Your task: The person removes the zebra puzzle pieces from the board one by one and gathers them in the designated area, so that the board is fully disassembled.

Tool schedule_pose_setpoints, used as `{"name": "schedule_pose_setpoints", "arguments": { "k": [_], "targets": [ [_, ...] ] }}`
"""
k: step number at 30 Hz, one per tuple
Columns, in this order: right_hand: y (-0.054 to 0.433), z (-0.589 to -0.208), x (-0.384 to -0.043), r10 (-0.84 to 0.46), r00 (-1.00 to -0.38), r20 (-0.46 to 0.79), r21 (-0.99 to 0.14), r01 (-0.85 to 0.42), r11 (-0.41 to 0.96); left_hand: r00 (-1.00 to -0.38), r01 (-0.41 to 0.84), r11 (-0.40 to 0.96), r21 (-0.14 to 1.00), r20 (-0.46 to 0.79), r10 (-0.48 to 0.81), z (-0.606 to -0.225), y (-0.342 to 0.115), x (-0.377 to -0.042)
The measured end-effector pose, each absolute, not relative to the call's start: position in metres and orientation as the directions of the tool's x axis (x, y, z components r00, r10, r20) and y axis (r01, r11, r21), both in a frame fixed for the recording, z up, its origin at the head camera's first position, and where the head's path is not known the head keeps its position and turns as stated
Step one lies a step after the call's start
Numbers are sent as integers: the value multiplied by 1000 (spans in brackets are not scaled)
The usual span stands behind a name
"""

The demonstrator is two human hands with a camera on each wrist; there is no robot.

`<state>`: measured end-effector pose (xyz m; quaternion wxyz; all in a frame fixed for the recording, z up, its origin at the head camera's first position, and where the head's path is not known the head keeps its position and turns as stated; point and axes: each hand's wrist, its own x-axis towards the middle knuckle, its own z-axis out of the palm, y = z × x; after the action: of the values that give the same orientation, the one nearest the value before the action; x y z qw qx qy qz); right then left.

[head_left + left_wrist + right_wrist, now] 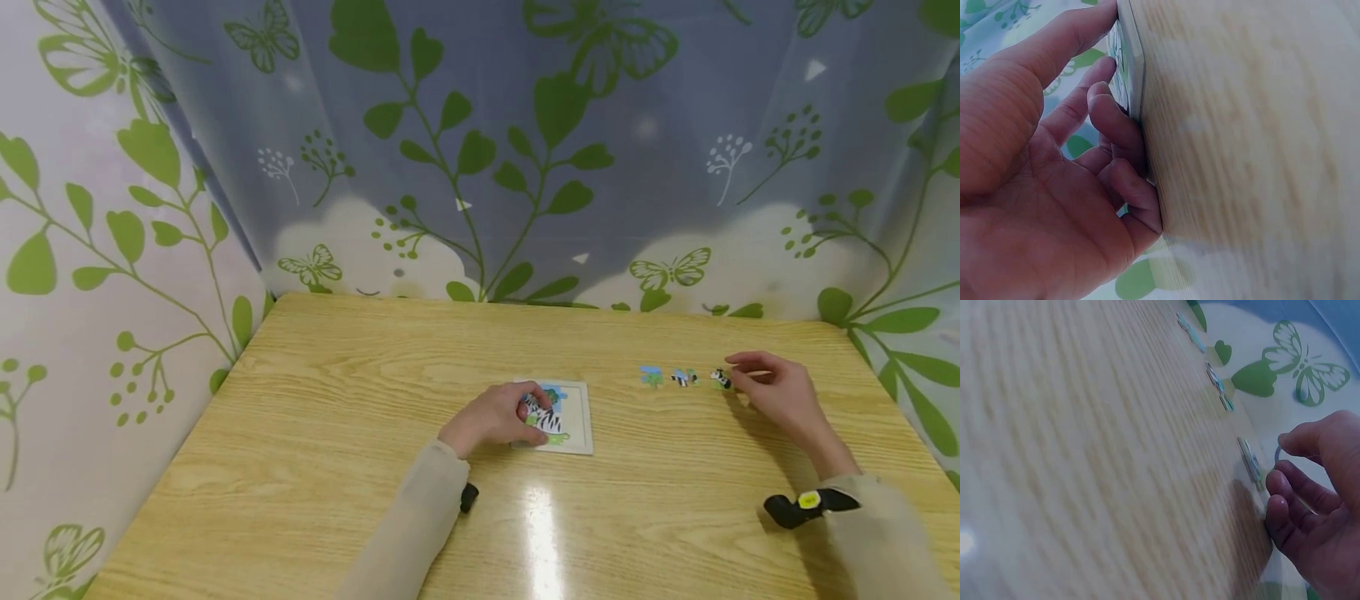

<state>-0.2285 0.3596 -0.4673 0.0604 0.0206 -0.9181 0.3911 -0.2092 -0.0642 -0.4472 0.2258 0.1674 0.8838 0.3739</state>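
Note:
A square puzzle board with a pale frame lies in the middle of the table, partly filled with pieces of a zebra picture. My left hand rests over its left side, thumb and forefinger spread across the zebra pieces. In the left wrist view its other fingers bend down beside the board's edge. My right hand is at the far right, a thin puzzle piece pinched edge-on between thumb and forefinger. Right beside those fingertips a black-and-white puzzle piece lies on the table.
Two more loose puzzle pieces, one blue and green and one blue with black and white, lie in a row between board and right hand. A leaf-patterned curtain stands along the table's back edge and sides.

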Motion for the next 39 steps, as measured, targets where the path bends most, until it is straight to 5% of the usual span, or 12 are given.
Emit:
{"name": "schedule_pose_setpoints", "arguments": {
  "k": [17,39],
  "targets": [
    [298,-453,-214,-107,-958,266,-686,-266,677,-860,181,630,755,-189,474,-445,-71,-211],
    [213,-461,-216,-313,-930,194,-712,-353,608,-930,86,760,644,-221,293,-445,-63,-217]
  ]
}}
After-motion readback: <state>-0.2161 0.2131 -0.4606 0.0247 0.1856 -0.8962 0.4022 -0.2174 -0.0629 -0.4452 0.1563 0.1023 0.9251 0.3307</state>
